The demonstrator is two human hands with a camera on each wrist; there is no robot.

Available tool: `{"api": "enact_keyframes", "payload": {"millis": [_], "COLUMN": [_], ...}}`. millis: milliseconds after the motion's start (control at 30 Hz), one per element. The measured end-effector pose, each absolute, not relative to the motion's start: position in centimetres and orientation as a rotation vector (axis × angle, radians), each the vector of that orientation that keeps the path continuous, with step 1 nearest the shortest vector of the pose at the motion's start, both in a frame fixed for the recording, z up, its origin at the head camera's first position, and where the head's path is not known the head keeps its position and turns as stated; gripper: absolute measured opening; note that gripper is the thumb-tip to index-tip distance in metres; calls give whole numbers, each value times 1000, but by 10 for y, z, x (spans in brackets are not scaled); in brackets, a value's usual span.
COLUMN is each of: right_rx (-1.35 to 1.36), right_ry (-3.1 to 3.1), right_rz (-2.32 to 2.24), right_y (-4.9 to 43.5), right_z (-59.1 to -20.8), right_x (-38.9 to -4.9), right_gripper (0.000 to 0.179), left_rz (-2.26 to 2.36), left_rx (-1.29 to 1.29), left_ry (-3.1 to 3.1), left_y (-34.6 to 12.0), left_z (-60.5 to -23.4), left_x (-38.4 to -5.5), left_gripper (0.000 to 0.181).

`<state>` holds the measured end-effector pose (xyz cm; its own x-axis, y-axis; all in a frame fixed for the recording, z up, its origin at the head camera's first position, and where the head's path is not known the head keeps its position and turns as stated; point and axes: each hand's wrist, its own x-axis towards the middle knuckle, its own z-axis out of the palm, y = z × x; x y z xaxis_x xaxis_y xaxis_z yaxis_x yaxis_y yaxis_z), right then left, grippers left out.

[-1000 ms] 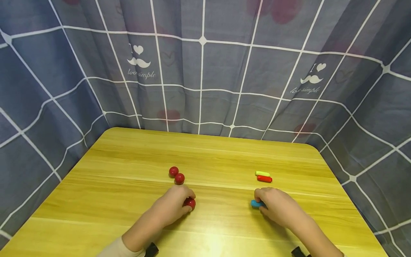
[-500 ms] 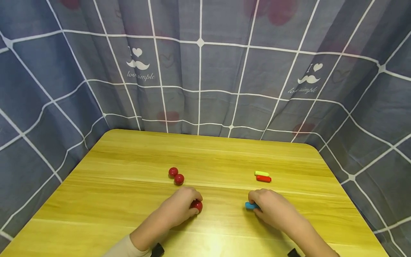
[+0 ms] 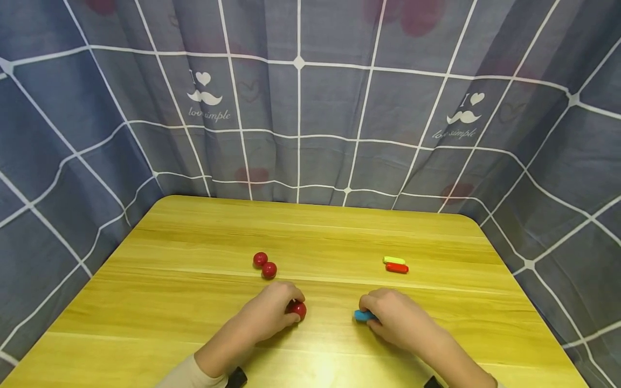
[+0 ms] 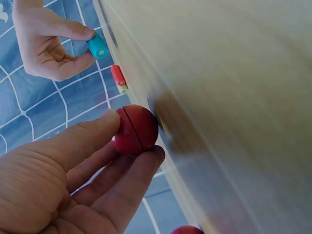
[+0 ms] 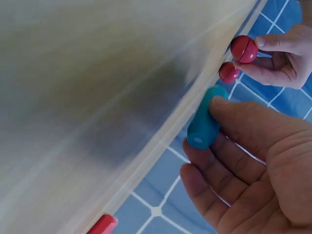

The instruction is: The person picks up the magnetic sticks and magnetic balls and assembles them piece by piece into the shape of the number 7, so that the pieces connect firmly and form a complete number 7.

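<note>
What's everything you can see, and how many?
Table: 1, yellow, lower head view
Cloth: count unclear, blue-grey with white lines, behind table
Held ball: 1, red, in left hand
Loose balls: 2, red, table's left half
Blue stick: 1, blue, in right hand
Red stick: 1, red, table's right half
Yellow-green stick: 1, yellow-green, beside red stick
Black blocks: 2, black, at bottom edge
Sleeve: 1 clear, beige, behind left hand
Left hand: 1, bare, front left
Right hand: 1, bare, front right
</note>
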<state>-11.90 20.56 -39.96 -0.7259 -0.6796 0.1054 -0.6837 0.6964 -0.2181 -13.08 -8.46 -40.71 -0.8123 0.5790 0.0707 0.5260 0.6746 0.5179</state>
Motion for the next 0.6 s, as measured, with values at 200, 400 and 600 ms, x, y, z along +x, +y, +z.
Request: {"api": "enact_keyframes", "payload": {"millis": [200,400,600], "right_rx": [1204,1222,1236], "right_ry": [-2877,-2870,-2874], "right_rz": [412,440,456], "right_y": [192,181,172], "right_z": [-402,-405,-406], "right_x": [-118,-119,-119], "right_gripper": [20,18,17], "left_rz": [828,838,855], "left_rx": [956,956,969], "left_ry": [2776,2768,2751], "left_y": [-87,-89,-90], "left_z": [-407,-408,-407], "left_x": [-131,-131,-130], "left_gripper": [25,26,26]}}
